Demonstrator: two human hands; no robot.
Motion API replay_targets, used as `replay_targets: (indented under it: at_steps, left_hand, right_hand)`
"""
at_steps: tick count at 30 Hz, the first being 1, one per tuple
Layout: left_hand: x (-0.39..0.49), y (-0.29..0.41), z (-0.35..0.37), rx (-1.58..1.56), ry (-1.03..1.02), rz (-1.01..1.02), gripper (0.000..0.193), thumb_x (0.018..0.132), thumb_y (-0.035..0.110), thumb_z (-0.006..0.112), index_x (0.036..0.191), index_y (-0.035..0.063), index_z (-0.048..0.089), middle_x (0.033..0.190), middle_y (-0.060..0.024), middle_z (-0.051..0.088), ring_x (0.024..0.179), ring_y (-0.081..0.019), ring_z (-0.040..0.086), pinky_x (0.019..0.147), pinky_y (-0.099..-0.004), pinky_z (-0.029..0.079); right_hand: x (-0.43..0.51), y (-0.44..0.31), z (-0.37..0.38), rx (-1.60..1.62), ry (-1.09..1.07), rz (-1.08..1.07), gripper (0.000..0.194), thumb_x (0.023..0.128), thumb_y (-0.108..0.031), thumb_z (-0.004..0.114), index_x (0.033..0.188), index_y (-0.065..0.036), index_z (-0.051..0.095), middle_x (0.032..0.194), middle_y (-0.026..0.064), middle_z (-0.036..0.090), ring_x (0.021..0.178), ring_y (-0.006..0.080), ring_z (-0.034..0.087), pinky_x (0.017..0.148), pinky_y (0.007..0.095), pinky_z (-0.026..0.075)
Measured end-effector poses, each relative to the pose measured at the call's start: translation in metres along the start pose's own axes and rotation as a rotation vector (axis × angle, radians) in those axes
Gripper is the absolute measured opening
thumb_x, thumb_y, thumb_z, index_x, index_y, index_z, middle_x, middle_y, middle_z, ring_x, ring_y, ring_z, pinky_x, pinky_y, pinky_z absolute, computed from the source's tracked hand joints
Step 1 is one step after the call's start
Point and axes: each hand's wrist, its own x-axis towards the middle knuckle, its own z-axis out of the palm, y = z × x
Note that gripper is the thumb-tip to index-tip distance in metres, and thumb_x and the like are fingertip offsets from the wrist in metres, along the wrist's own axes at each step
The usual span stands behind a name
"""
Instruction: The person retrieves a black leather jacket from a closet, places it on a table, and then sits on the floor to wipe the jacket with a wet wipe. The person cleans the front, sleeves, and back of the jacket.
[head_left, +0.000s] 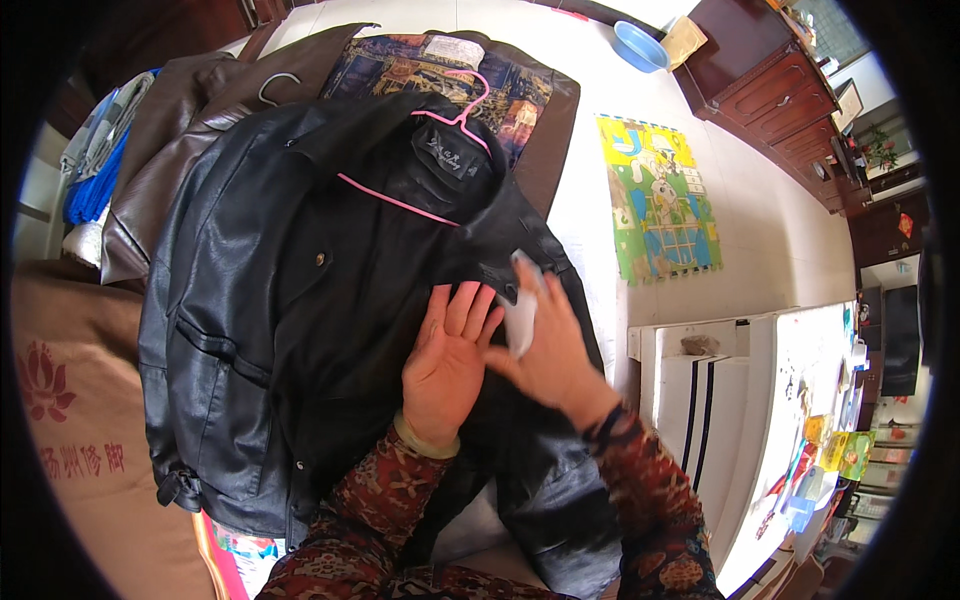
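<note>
A black leather jacket (225, 315) lies spread in front of me, with a pink hanger (397, 199) inside its collar. My left hand (446, 367) is palm up at the lapel, its fingers extended and their tips at or beneath the lapel's lower edge. Beside it, my right hand (555, 345) holds a white cloth or wipe (520, 322) against or just over the lapel near a dark button. Motion blurs the right hand's fingers, so contact with the leather cannot be told.
Brown leather garments (187, 112) lie beyond the jacket, one with a patterned lining (375, 71). A brown cover (82, 390) with printed writing is at left. On the floor are a colourful foam mat (664, 202) and a blue basin (640, 46). A white table (806, 375) holds several items.
</note>
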Motion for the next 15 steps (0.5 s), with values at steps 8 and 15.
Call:
replay_targets:
  at_steps: [8,15]
  left_hand:
    - [0.004,0.012,0.012,-0.077,-0.079,-0.008,0.07,0.104,0.022,0.047,0.161,0.01,0.008,0.168,-0.0141,0.009,0.155,-0.0353,0.005,0.123,-0.0552,0.014]
    - [0.008,0.014,0.013,-0.065,-0.038,0.012,0.071,0.104,0.025,0.048,0.161,0.0095,0.009,0.169,-0.0129,0.008,0.155,-0.0349,0.005,0.122,-0.0563,0.018]
  right_hand:
    - [0.013,0.015,-0.004,-0.208,-0.019,-0.073,0.067,0.087,-0.047,0.066,0.138,-0.006,0.054,0.151,0.0143,0.042,0.147,0.0312,0.032,0.12,0.0506,0.023]
    - [0.025,0.031,-0.006,-0.099,0.101,0.146,0.069,0.087,-0.034,0.071,0.145,-0.005,0.047,0.155,0.0154,0.038,0.148,0.0319,0.03,0.12,0.0513,0.022]
